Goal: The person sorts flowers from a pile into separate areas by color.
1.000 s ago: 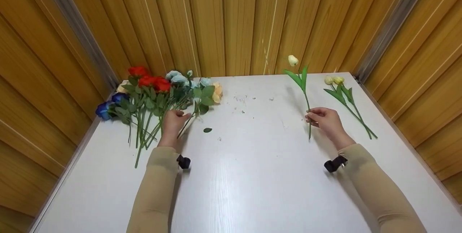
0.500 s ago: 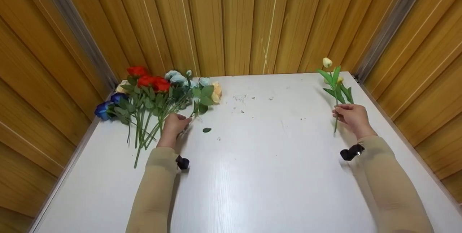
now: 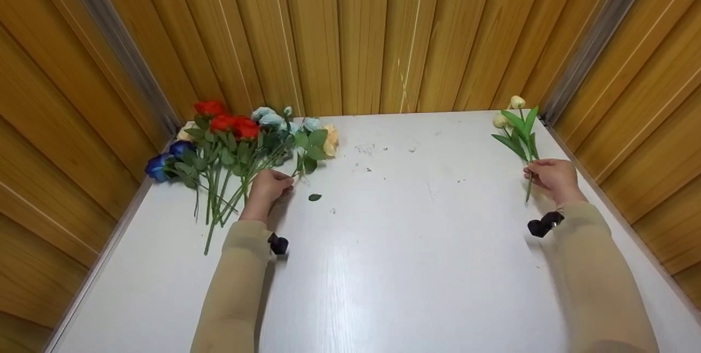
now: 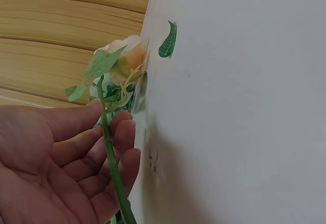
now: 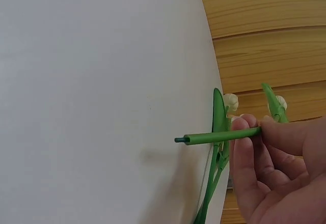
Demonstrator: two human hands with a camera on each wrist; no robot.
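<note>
My left hand (image 3: pixel 267 190) pinches the green stem of a peach rose (image 3: pixel 330 140) at the right side of the flower pile. The left wrist view shows that stem (image 4: pixel 113 165) between thumb and curled fingers, with the peach bloom (image 4: pixel 131 56) beyond. At the far right, my right hand (image 3: pixel 556 179) holds a white tulip (image 3: pixel 517 102) by its stem, above other pale yellow tulips (image 3: pixel 499 120). In the right wrist view the cut end of the held stem (image 5: pixel 204 138) points out from between thumb and fingertips; tulips on the table lie behind it.
Red roses (image 3: pixel 235 126), blue roses (image 3: pixel 160 167) and light blue flowers (image 3: pixel 269 116) lie heaped at the back left of the white table (image 3: pixel 356 276). A loose leaf (image 3: pixel 315 197) lies near my left hand. Wooden panel walls (image 3: pixel 361 35) enclose the table's back and sides.
My right hand has carried the white tulip rightward, from beside the pale tulips to over them. My left hand stays at the rose stem with little movement.
</note>
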